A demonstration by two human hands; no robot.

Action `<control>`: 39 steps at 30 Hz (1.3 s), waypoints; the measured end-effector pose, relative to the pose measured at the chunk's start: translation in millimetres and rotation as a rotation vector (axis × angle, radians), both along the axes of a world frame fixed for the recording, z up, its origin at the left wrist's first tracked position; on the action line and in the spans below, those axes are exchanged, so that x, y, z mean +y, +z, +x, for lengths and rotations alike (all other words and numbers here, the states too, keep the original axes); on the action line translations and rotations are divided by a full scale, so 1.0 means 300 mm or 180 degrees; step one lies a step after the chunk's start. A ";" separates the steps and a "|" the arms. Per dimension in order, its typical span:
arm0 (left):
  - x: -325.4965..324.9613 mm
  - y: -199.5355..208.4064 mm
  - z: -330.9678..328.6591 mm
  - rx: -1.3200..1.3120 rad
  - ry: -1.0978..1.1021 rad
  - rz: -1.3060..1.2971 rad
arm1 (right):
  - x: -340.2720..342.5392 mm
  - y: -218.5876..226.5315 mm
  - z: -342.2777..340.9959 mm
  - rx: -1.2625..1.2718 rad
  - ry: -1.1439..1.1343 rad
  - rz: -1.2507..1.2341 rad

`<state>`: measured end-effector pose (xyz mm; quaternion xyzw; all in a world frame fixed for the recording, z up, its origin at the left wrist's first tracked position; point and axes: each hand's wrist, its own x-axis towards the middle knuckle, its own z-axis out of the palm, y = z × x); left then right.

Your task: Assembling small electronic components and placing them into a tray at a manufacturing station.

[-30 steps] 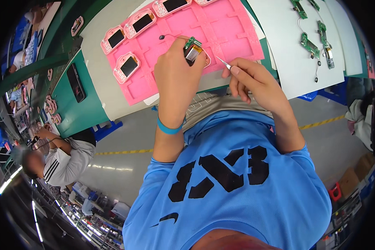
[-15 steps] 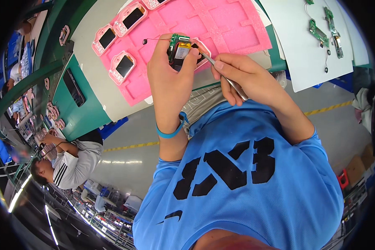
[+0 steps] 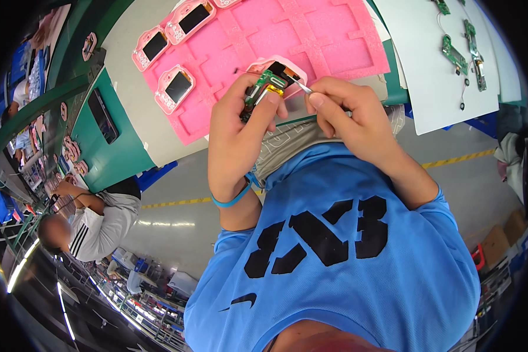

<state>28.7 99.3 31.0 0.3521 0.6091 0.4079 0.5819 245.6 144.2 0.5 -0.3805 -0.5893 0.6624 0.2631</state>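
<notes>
My left hand (image 3: 236, 132) is closed around a green circuit board (image 3: 270, 80), with a yellow-taped battery (image 3: 275, 91) at my thumb. The board is tilted up beside a pink console shell (image 3: 301, 71), which has a dark screen (image 3: 281, 69) in it. Part of the shell is hidden behind the board and my fingers. In my right hand (image 3: 353, 114) a pair of metal tweezers (image 3: 303, 87) is pinched, its tip at the shell's near right edge. Most of the tweezers is covered by my fingers.
A pink foam tray (image 3: 366, 56) lies under the work, holding several pink shells with screens (image 3: 175, 88). On the left, a black phone (image 3: 103, 116) rests on the green mat. Several circuit boards (image 3: 453, 54) lie on a white sheet at right. A co-worker (image 3: 102, 226) sits at far left.
My left hand has tipped the circuit board with its battery, uncovering more of the pink shell and its screen. The tweezers have swung, and less of their length shows under my right hand.
</notes>
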 end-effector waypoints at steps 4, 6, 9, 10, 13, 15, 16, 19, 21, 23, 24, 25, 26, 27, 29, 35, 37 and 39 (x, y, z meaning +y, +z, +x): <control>-0.005 -0.014 0.006 0.0087 -0.0055 0.0135 | -0.010 0.019 -0.005 -0.0407 0.0022 0.0356; -0.007 -0.020 0.008 0.0113 -0.0076 0.0187 | -0.013 0.023 -0.006 -0.0545 0.0028 0.0484; -0.009 -0.030 0.006 0.0057 -0.0059 0.0161 | -0.014 0.023 -0.007 -0.0611 -0.0110 0.0620; -0.008 -0.032 0.006 0.0039 -0.0054 0.0154 | -0.013 0.023 -0.006 -0.0632 -0.0157 0.0667; -0.007 -0.036 0.009 0.0073 -0.0067 0.0219 | -0.016 0.024 -0.004 -0.0714 -0.0120 0.0808; -0.007 -0.036 0.010 0.0111 -0.0086 0.0283 | -0.017 0.024 -0.001 -0.0793 -0.0090 0.0946; -0.007 -0.036 0.010 0.0111 -0.0081 0.0288 | -0.016 0.023 0.001 -0.0792 -0.0086 0.0952; -0.006 -0.030 0.010 0.0095 -0.0084 0.0234 | -0.010 0.016 0.011 -0.0785 0.0038 0.0997; -0.005 -0.025 0.011 0.0096 -0.0082 0.0225 | -0.010 0.014 0.014 -0.0776 0.0081 0.1021; -0.004 -0.016 0.015 0.0008 -0.0019 0.0117 | -0.018 0.012 0.017 -0.0792 0.0051 0.1071; -0.003 -0.013 0.019 -0.0036 0.0010 0.0062 | -0.022 0.011 0.019 -0.0799 0.0034 0.1095; -0.001 -0.011 0.023 -0.0078 0.0037 0.0006 | -0.025 0.010 0.021 -0.0806 0.0014 0.1117; 0.000 -0.013 0.027 -0.0071 0.0034 0.0012 | -0.026 0.011 0.021 -0.0799 0.0009 0.1123; -0.001 -0.020 0.033 -0.0025 0.0068 0.0071 | -0.027 0.012 0.022 -0.0813 0.0021 0.1128; -0.001 -0.038 0.046 0.0069 0.0134 0.0183 | -0.026 0.012 0.024 -0.0840 0.0042 0.1134; 0.032 -0.050 0.070 0.0648 -0.0029 0.0310 | -0.012 0.039 0.040 -0.0881 0.0085 0.0708; 0.052 -0.025 0.076 0.0519 -0.0023 0.0234 | 0.016 0.047 0.079 -0.0652 -0.0010 0.0127; 0.086 0.018 0.081 0.0273 -0.0047 0.0083 | 0.044 0.039 0.162 -0.0796 -0.0263 0.0426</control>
